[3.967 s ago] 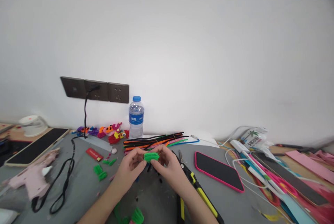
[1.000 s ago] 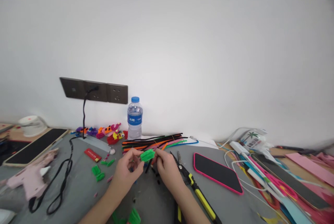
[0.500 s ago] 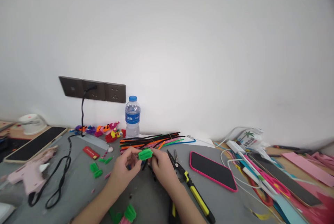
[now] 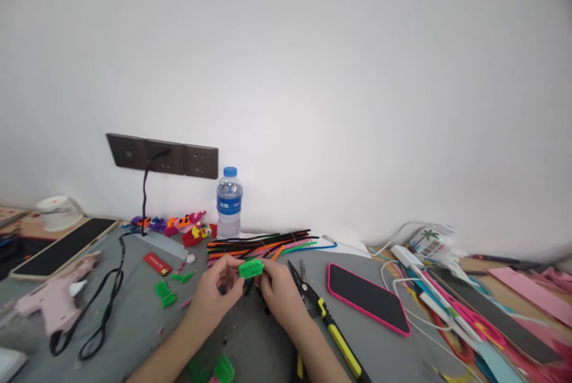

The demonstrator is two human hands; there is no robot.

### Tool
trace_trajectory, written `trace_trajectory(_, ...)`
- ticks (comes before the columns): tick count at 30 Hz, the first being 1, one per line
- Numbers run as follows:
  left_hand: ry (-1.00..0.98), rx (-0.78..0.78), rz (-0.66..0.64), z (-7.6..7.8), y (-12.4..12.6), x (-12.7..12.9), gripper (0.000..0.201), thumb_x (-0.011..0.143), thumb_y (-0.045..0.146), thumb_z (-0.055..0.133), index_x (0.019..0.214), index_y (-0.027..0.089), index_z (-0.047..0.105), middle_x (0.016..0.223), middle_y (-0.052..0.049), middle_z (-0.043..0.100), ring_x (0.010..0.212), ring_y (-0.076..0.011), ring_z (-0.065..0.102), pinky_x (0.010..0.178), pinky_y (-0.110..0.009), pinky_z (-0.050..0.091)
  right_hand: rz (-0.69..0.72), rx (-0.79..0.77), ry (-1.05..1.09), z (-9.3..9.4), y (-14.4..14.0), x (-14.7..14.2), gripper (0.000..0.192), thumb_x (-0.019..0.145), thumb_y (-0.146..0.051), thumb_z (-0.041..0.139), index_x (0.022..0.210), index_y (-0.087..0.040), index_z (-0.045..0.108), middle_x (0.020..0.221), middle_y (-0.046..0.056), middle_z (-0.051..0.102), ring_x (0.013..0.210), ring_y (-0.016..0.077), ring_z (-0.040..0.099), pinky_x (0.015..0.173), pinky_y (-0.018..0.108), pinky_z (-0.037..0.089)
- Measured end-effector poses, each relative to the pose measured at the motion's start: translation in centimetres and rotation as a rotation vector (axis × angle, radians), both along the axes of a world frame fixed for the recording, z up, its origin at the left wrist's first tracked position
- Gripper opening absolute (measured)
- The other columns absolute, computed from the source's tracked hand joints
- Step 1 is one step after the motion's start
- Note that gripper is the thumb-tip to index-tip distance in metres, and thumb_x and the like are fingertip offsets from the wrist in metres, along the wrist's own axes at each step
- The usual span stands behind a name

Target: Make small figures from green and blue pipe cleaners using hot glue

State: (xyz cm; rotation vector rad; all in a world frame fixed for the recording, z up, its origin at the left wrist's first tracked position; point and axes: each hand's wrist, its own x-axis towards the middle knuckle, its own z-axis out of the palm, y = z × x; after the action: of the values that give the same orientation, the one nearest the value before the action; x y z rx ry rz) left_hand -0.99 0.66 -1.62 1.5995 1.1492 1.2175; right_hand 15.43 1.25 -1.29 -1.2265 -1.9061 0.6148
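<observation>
A small bright green pipe-cleaner piece (image 4: 251,268) is held above the grey table (image 4: 268,341) between the fingertips of both hands. My left hand (image 4: 217,295) pinches its left end, and my right hand (image 4: 277,295) pinches its right end. A bundle of coloured pipe cleaners (image 4: 263,242) lies just beyond my fingers. Small green pieces (image 4: 164,293) lie on the table to the left of my left hand. More green bits (image 4: 222,369) sit near my left forearm at the bottom edge.
Black and yellow pliers (image 4: 328,323) lie right of my right wrist. A pink-cased phone (image 4: 367,298), a water bottle (image 4: 229,203), a pink glue gun (image 4: 53,295) with a black cord (image 4: 105,311), small colourful figures (image 4: 183,225) and pens and cables (image 4: 451,305) surround the work spot.
My hands have kept hold of the green piece, turning and pinching it slightly. The view shifted a little; nothing else on the table moved.
</observation>
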Motion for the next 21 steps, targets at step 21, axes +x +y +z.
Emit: trace_trajectory(21,-0.037,-0.004,0.011,0.27,-0.08,0.14,0.018,0.069,0.02,0.063,0.086,0.019,0.064,0.065,0.001,0.065,0.065,-0.0184,0.064,0.059,-0.026,0.051,-0.015,0.004,-0.036,-0.1,0.03,-0.09,0.027,0.075,0.0,0.039,0.069,-0.019,0.058,0.063,0.002,0.06,0.059,0.0166,0.054,0.058,0.023,0.035)
